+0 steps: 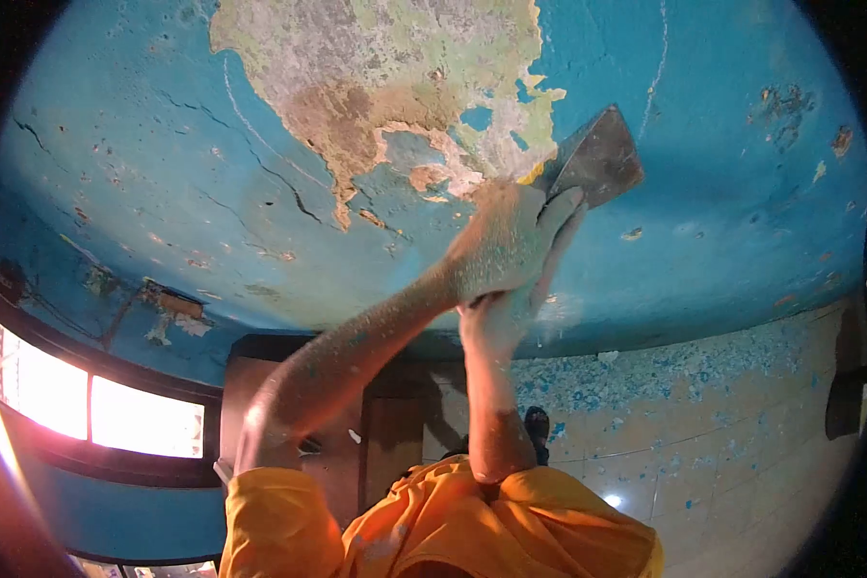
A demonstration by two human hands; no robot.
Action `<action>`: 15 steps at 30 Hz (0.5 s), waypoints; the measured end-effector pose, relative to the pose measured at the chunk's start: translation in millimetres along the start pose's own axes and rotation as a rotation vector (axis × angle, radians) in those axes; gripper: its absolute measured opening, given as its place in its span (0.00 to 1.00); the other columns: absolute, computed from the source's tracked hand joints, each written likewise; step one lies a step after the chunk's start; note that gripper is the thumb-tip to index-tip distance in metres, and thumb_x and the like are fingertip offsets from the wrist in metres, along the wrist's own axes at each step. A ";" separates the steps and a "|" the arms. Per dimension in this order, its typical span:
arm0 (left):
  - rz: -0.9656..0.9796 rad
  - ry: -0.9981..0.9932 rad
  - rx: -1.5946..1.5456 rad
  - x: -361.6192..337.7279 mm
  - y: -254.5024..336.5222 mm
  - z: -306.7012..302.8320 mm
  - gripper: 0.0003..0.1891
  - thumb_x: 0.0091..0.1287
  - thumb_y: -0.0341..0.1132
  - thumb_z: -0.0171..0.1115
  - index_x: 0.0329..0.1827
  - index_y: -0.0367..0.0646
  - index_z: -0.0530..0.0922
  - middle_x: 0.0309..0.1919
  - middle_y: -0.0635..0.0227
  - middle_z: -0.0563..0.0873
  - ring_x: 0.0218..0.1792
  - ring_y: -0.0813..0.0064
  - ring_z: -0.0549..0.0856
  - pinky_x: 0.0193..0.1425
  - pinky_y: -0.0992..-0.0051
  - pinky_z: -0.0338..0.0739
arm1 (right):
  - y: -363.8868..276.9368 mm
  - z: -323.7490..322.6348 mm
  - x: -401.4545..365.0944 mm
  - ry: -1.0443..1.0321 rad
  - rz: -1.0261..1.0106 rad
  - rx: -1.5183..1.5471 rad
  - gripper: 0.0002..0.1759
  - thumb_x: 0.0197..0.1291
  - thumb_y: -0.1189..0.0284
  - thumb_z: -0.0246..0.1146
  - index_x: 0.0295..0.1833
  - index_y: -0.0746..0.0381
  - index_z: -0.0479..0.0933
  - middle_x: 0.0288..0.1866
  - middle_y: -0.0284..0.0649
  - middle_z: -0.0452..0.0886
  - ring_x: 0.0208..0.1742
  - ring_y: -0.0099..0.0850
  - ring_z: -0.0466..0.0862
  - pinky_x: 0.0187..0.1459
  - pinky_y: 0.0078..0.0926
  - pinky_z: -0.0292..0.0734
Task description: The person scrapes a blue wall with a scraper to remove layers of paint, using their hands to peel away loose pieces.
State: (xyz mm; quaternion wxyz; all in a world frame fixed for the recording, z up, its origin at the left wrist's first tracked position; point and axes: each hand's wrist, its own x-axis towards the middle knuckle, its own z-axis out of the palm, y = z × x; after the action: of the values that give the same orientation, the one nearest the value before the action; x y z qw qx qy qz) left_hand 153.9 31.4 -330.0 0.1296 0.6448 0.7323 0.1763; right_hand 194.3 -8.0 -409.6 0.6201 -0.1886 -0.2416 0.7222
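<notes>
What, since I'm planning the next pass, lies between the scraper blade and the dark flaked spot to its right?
Blue painted wall, with a thin white line coming down it; the head view shows this.

1 grey, flat-bladed scraper [602, 162] lies tilted against the peeling blue wall [703, 116].

Bare patch [385, 58] exposed at the top middle of the wall [732, 241], cracks [279, 177] spread to its left, scraper [603, 162] held beside its lower right edge, window [146, 416] set at lower left, flakes [665, 376] scattered on the floor [732, 448] below
</notes>
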 end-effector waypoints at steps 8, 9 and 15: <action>-0.305 0.316 -1.012 -47.4 -34.0 116.0 0.33 0.74 0.58 0.42 0.27 0.34 0.75 0.20 0.75 0.72 0.26 0.85 0.70 0.27 0.78 0.68 | -27.4 -81.5 -13.9 -0.363 -0.389 -1.236 0.29 0.69 0.69 0.52 0.74 0.52 0.56 0.56 0.50 0.77 0.46 0.40 0.85 0.42 0.35 0.82; -0.273 0.339 -1.213 -37.0 -17.3 127.9 0.32 0.74 0.59 0.42 0.27 0.36 0.74 0.21 0.75 0.72 0.26 0.85 0.69 0.26 0.79 0.67 | -41.4 -86.7 -9.2 -0.384 -0.391 -1.254 0.29 0.69 0.69 0.52 0.74 0.52 0.56 0.56 0.50 0.77 0.46 0.40 0.85 0.42 0.35 0.82; -0.164 0.347 -1.613 -31.8 1.5 118.8 0.30 0.75 0.58 0.37 0.28 0.40 0.72 0.22 0.75 0.74 0.24 0.85 0.71 0.24 0.78 0.67 | -71.2 -66.7 -2.4 -0.407 -0.484 -1.451 0.24 0.66 0.76 0.52 0.67 0.57 0.67 0.64 0.47 0.73 0.62 0.46 0.76 0.56 0.37 0.77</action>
State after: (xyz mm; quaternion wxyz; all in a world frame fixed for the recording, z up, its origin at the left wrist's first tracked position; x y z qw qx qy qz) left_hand 209.1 10.9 -437.9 0.4498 0.2622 0.4353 0.7345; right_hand 290.1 5.5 -422.3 0.4258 -0.3521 -0.7953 0.2496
